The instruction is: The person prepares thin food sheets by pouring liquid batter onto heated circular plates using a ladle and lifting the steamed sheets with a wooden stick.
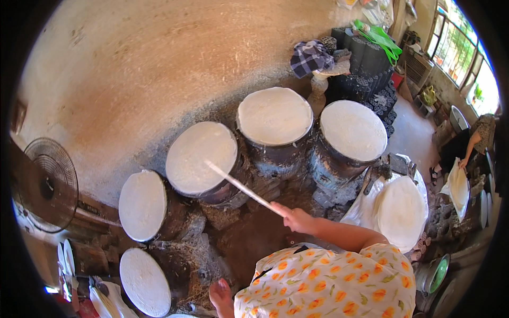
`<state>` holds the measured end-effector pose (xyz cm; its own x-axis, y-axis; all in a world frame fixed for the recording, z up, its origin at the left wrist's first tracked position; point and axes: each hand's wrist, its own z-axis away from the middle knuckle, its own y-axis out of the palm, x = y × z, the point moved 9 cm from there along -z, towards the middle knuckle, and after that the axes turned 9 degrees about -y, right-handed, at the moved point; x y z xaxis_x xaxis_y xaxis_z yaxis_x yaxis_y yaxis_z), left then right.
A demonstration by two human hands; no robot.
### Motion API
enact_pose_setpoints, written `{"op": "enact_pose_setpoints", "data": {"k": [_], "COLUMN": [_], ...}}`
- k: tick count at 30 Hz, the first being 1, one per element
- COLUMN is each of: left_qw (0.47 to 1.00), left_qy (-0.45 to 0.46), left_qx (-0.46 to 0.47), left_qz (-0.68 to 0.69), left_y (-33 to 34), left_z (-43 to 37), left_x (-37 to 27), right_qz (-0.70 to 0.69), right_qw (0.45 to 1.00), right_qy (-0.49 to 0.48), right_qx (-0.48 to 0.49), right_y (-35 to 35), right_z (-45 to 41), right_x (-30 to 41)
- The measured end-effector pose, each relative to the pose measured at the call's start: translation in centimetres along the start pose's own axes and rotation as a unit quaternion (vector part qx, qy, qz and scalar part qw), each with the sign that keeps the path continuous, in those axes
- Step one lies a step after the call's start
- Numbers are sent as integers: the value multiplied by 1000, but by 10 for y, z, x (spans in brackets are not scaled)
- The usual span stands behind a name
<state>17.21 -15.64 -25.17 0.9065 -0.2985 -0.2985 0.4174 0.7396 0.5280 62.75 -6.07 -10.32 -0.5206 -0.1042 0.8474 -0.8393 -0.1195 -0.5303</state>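
Observation:
My right hand grips a long pale stick. The far end of the stick lies over a round white sheet on a drum-like stove; whether it touches cannot be told. More round white sheets, including one at the back, one to the right and one to the left, cover the tops of other dark drums, curving around me. Down at the lower edge, my left hand hangs with nothing in it, close to the lower-left white round.
A stack of thin white rounds rests on plastic at my right. Black honeycomb briquettes are piled behind, beside a stand with a plaid cloth. A fan stands left. Another person's hand holds a pale sheet far right.

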Motion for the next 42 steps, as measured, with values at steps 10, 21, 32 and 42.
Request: {"op": "enact_pose_setpoints", "data": {"k": [10,21,32,42], "left_qw": [906,767,723,720], "left_qy": [87,23,-98,-99], "left_qx": [139,340,364,345], "left_qz": [-390,-544,-579,-594], "left_y": [308,483,472,476], "left_z": [-2,-48,-74,-69], "left_x": [87,219,221,223], "right_qz": [-247,-83,394,301], "right_qw": [903,930,871,907], "right_qy": [254,280,287,284], "right_qx": [-243,-225,-59,-77], "right_y": [-157,-134,-133,-158], "right_z": [64,50,-85,-113], "right_x": [-101,-105,-106,-123]}}
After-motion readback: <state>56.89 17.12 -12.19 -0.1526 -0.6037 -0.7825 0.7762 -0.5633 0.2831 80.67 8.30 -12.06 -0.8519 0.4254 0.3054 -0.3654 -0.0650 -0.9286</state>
